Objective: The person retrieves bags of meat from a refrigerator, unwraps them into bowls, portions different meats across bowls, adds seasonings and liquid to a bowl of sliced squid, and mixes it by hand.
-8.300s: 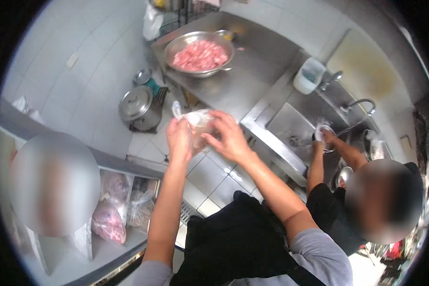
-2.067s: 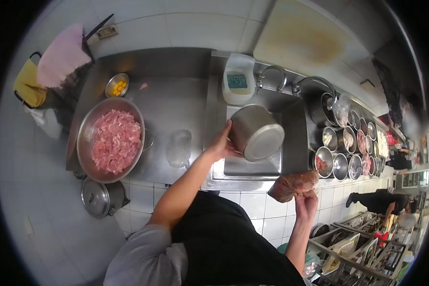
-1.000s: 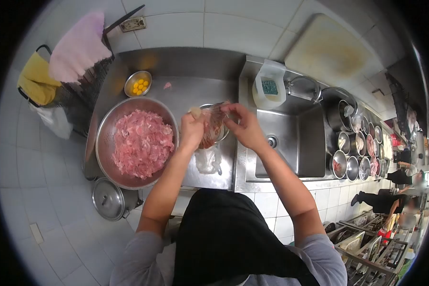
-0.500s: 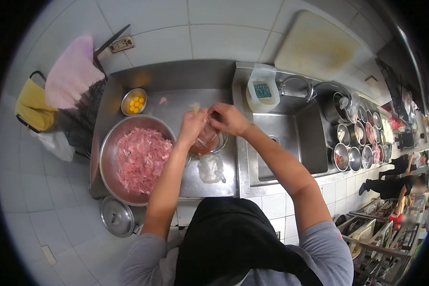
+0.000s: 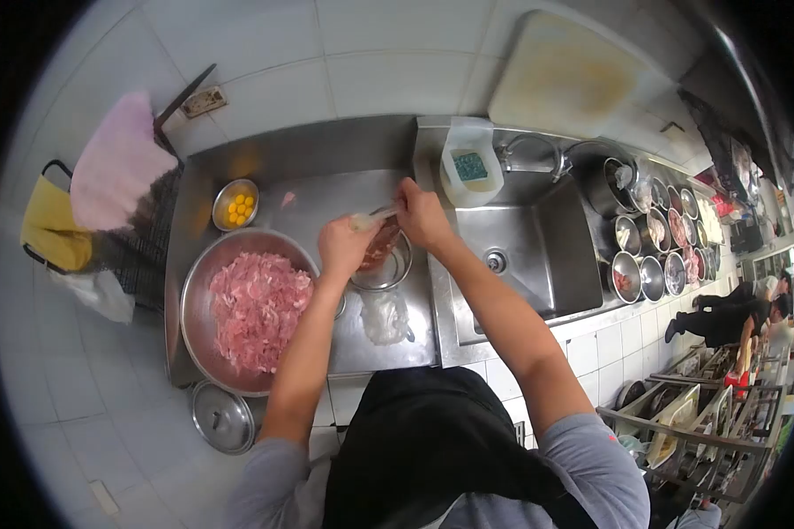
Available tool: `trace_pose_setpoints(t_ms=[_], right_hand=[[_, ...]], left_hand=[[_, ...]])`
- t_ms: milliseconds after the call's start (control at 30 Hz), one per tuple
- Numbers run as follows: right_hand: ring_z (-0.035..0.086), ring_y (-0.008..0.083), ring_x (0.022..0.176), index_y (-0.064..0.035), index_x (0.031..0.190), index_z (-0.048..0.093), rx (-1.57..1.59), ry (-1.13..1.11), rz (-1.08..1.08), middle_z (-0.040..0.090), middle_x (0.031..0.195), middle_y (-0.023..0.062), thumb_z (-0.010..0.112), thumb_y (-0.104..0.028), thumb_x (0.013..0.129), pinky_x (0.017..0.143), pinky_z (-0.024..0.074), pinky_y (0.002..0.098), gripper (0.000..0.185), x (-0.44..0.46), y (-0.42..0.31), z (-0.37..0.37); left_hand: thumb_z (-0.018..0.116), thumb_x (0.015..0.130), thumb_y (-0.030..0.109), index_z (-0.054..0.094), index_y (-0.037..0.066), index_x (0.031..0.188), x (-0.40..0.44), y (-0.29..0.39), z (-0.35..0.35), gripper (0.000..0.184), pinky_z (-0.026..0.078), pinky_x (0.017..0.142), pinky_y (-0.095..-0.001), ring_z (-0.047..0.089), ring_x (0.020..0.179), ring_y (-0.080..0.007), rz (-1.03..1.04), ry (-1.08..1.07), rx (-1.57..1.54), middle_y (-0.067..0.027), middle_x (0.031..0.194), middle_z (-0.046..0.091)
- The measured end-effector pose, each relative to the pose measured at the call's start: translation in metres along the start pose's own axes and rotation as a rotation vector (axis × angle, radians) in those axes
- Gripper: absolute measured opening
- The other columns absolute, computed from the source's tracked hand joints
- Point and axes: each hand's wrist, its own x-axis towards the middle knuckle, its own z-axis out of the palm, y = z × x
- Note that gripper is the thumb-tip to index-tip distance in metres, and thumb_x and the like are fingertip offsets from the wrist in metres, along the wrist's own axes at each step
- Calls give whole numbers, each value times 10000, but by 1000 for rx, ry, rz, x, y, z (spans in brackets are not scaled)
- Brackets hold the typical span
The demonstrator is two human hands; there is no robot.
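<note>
My left hand (image 5: 344, 247) is closed around the gathered neck of a clear plastic bag (image 5: 381, 243) with reddish-brown contents. My right hand (image 5: 422, 214) pinches the bag's upper edge, just right of the left hand. The bag hangs above a round metal bowl (image 5: 400, 271), part of which it hides. Below the bowl, a crumpled clear bag (image 5: 385, 319) lies on the steel surface. Left of my hands, a large metal basin (image 5: 198, 309) holds a heap of raw sliced meat (image 5: 260, 313). Several egg yolks (image 5: 240, 210) sit in a small bowl behind it.
On the right is a sink (image 5: 538, 256) with a faucet (image 5: 531, 163). A white plastic container (image 5: 472, 189) with a green scrubber stands at its corner. Several metal pots and bowls (image 5: 626, 273) line the counter beyond. A lid (image 5: 223, 416) sits below the basin. People (image 5: 732, 317) stand far right.
The view has shifted slightly. My hands have drawn a little apart, stretching the bag's neck between them, and the bag has moved so that more of the bowl under it shows.
</note>
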Motion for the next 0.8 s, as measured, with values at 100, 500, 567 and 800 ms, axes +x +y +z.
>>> trace_pose_setpoints(t_ms=[100, 500, 567, 800], right_hand=[[614, 442, 758, -2, 885, 573, -56, 46, -18, 624, 781, 254, 490, -8, 800, 691, 493, 496, 119, -12, -6, 5], [664, 206, 878, -10, 1042, 654, 341, 1, 243, 672, 957, 161, 505, 23, 850, 750, 529, 340, 245, -96, 34, 42], [627, 200, 944, 15, 1131, 604, 1156, -345, 640, 648, 1033, 124, 516, -46, 907, 868, 502, 334, 248, -92, 54, 35], [541, 257, 1139, -6, 1358, 378, 1482, -605, 830, 520, 1293, 151, 456, -608, 908, 952, 463, 414, 756, 11, 42, 44]], left_hand=[[678, 782, 163, 606, -27, 787, 9, -18, 12, 203, 472, 607, -411, 637, 679, -381, 51, 149, 269, -220, 750, 648], [539, 779, -94, 433, 78, 793, 29, -45, 18, 202, 383, 546, -242, 454, 607, -76, -261, 194, -1203, 5, 701, 447], [543, 779, -91, 439, 73, 794, 39, -39, 9, 195, 386, 562, -235, 458, 624, -72, -149, 128, -1086, 9, 712, 454], [596, 708, -26, 448, 59, 755, 63, 15, -33, 177, 418, 663, -238, 497, 751, -81, 180, -267, -567, 4, 772, 508]])
